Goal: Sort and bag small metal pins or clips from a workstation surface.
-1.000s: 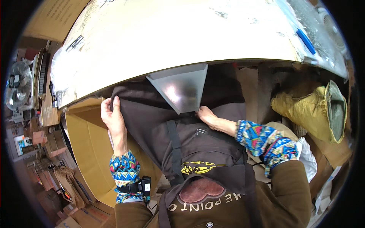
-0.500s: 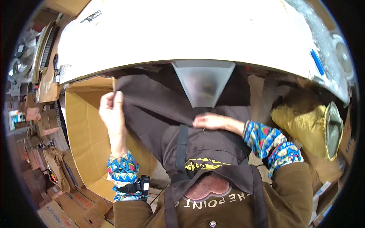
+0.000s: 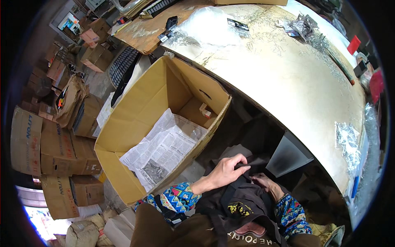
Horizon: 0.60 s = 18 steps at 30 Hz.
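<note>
A dark brown apron [image 3: 247, 197] with yellow print hangs over my front, its lower part bunched up between my hands. My left hand [image 3: 224, 173] pinches the raised cloth between thumb and fingers. Close beside it, my right hand [image 3: 268, 185] is curled around a fold of the same apron, with its fingertips partly hidden by the cloth. Patterned blue sleeve covers [image 3: 179, 198] show on both forearms. Just beyond the hands, a grey tapered metal chute [image 3: 290, 154] hangs below the table edge.
A large open carton [image 3: 135, 119] stands left of my hands, with printed newspaper [image 3: 168, 142] and a small box [image 3: 205, 110] inside. The pale worktable [image 3: 263, 78] curves ahead, bearing clear plastic [image 3: 210, 26] and scattered small metal pieces. Stacked cartons [image 3: 61, 144] line the left.
The view has swung left, bringing the carton's inside and the tabletop into sight. My left hand has brought the apron's edge in from beside the carton, close to my right hand.
</note>
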{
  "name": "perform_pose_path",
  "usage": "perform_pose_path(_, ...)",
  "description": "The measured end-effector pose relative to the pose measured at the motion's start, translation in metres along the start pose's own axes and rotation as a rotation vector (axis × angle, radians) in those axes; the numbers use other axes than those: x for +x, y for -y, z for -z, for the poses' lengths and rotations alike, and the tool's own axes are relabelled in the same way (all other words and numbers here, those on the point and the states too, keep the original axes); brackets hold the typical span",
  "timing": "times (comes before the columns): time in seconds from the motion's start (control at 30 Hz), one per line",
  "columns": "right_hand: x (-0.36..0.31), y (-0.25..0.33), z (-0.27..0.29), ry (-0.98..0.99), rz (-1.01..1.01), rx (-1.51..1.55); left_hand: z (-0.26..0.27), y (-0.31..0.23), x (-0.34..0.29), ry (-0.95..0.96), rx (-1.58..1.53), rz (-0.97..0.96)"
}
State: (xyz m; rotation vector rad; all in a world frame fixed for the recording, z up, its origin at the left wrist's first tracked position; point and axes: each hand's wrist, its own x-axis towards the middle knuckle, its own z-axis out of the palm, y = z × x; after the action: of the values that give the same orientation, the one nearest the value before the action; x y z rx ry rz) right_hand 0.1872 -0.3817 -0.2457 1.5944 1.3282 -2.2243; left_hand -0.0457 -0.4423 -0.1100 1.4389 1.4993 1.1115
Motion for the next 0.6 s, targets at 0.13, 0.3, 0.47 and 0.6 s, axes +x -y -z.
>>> perform_pose_path(0.13, 0.021, -0.031, 0.029, -0.037, -0.188, 1.129, 0.003, -0.005, -0.006, 0.083, 0.067, -0.037)
perform_pose_path(0.3, -0.077, 0.008, 0.018, 0.318, -0.197, 0.863, 0.096, -0.023, -0.016, 0.206, -0.275, 0.038)
perform_pose_path(0.47, -0.163, 0.134, 0.036, 0.099, 0.345, -0.016, 0.222, 0.105, 0.008, -0.65, -0.277, 0.409)
perform_pose_path(0.6, -0.116, 0.228, 0.096, -0.687, 0.958, -0.297, 0.209, 0.293, -0.022, -0.262, 0.287, 0.697)
